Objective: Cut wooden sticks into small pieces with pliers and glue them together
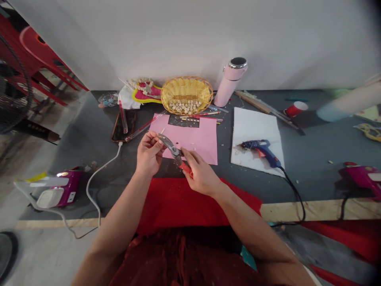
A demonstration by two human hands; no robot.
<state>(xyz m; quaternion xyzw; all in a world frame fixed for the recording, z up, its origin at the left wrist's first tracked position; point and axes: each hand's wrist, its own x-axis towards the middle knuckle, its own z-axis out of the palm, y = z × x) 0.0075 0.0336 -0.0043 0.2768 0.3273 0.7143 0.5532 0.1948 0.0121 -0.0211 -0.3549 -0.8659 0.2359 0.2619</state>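
Note:
My right hand [204, 171] is closed around the red handles of a pair of pruning shears [172, 149]. Their curved jaws point up and left, to the fingertips of my left hand [150, 154]. Pinched in those left fingers is a thin pale stick [162, 131], its tip poking up beside the jaws. Both hands are above a pink sheet of paper [205, 139] with a few dark and pale bits on it. Behind the sheet, a yellow wicker basket [187, 89] holds many small pale pieces. Several thin sticks [205, 115] lie between basket and paper.
On the right a blue glue gun [263, 151] rests on a white board [253, 123], its black cord running off the front edge. A pink flask [229, 83] stands by the wall. At left are a phone [120, 129] with a white cable and a purple power strip [71, 186].

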